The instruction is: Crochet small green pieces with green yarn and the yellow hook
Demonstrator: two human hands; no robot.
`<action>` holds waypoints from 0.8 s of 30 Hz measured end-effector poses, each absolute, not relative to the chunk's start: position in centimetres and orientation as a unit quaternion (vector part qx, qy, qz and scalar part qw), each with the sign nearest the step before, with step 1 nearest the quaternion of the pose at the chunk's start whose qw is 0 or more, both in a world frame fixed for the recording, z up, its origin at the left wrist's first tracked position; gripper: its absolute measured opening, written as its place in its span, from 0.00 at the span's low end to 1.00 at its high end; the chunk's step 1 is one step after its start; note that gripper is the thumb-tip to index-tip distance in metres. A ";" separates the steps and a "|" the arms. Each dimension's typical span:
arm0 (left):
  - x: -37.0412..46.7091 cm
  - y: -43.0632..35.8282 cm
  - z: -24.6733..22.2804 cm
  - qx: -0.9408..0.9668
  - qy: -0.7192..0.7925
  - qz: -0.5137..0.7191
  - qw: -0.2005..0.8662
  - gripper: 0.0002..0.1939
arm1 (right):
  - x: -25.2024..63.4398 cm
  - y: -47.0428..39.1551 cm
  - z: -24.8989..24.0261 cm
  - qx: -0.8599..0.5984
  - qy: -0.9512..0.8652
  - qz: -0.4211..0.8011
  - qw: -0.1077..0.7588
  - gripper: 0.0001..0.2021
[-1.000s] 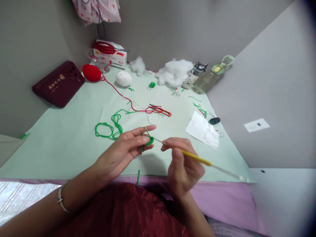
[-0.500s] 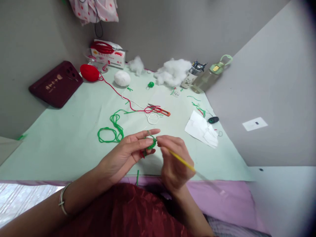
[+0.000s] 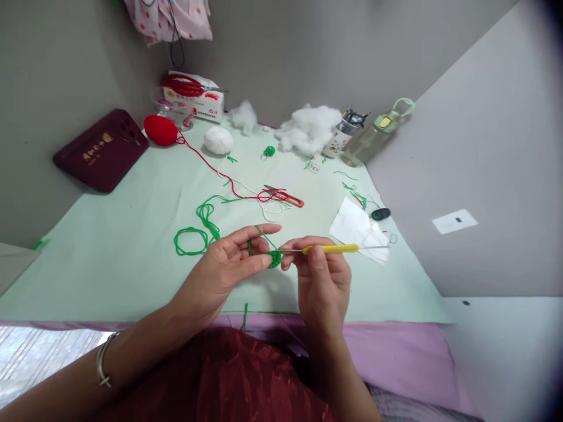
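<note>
Between its thumb and fingers my left hand pinches a small green crocheted piece. Green yarn runs from the piece up over my raised left index finger. My right hand grips a crochet hook with a yellow handle, held nearly level, its thin metal tip at the top of the green piece. Loose green yarn lies in loops left of my left hand. Orange-handled snips rest beyond my hands, with red and white yarn across them.
At the back stand a red yarn ball, a white ball, white stuffing, a pen cup and a bottle. A dark red case leans at left. White paper lies at right.
The hook has swung from slanting down toward me to nearly level, and my right hand has turned with it. My left fingers have shifted, and yarn now stretches above the green piece.
</note>
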State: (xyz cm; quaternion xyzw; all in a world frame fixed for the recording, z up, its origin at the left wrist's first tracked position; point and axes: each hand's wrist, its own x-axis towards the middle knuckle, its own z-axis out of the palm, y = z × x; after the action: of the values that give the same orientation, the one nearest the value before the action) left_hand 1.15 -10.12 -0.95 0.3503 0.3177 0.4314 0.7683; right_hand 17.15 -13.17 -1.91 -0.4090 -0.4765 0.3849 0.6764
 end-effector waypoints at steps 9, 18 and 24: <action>1.1 -10.4 -1.1 0.387 0.339 0.449 0.730 0.17 | 17.2 -14.5 -1.6 -0.427 -0.681 0.095 0.587 0.12; 1.5 -10.3 -0.9 0.262 0.313 0.408 0.817 0.20 | 16.6 -14.6 -3.1 -0.446 -0.724 -0.092 0.518 0.15; 1.3 -9.9 -0.9 0.269 0.314 0.414 0.811 0.18 | 16.9 -13.6 -2.0 -0.425 -0.535 0.276 0.676 0.12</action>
State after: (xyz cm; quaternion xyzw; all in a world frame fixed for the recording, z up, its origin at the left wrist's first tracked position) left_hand 1.29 -9.89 -0.90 0.2695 0.3135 0.4144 0.8107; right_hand 16.91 -13.56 -1.96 -0.4252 -0.5351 0.2765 0.6756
